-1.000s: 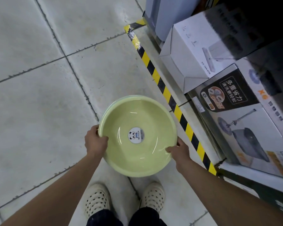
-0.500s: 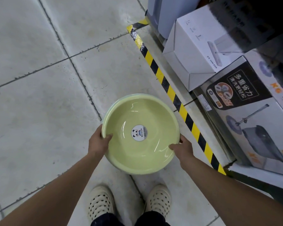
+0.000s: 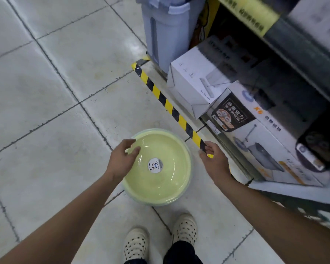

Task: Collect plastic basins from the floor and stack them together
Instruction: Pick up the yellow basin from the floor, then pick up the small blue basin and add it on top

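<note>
Basin: pale yellow-green, round, lower centre of frame, over the tiled floor just ahead of the person's shoes. Can't tell if it's resting on the floor or just above it. Nothing inside except a round panda sticker on the bottom. A thin blue-green edge shows around its outside, so it looks like a second basin nested under it.

Other containers: a blue-grey bin at upper centre, contents not visible. A shut white box and a printed mop box sit on the low shelf at right, behind the black-yellow tape.

Hands: left hand overlaps the basin's left rim, fingers loosely spread. Contact is unclear and no firm grip shows. Right hand is right of the basin, clear of the rim, fingers relaxed, holding nothing.

Versus 0.5 s ago: both hands were gripping opposite rims. Now the right is off and the left has loosened. View has tilted up, so more shelf and the bin are in frame.
</note>
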